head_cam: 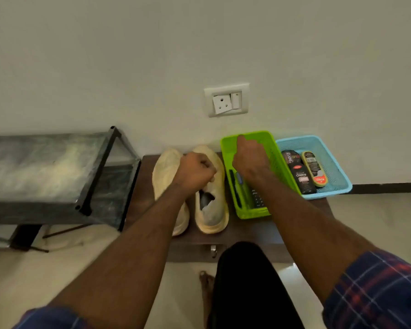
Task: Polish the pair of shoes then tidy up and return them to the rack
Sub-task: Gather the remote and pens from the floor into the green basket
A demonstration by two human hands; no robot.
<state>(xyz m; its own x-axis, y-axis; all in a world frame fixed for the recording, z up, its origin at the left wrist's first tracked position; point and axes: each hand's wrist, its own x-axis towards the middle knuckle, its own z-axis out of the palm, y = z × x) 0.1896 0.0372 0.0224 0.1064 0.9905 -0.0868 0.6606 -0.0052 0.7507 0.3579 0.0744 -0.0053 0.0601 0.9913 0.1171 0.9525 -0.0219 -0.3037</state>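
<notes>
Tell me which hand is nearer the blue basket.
Right. The right hand is over the green basket, which sits directly beside the blue basket. The left hand is farther away, over the shoes beyond the green basket.

Plain wall w/ socket, pale floor, low dark table.

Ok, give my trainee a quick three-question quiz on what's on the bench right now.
1. True or false: the pair of shoes sits on the rack.
2. Which basket is the right hand reaching into: A green, B blue?
3. Fill in: the polish containers lie in the ____ basket.

Key: 1 false, they stand on the brown bench beside it. 2 A, the green basket. 3 blue.
</notes>
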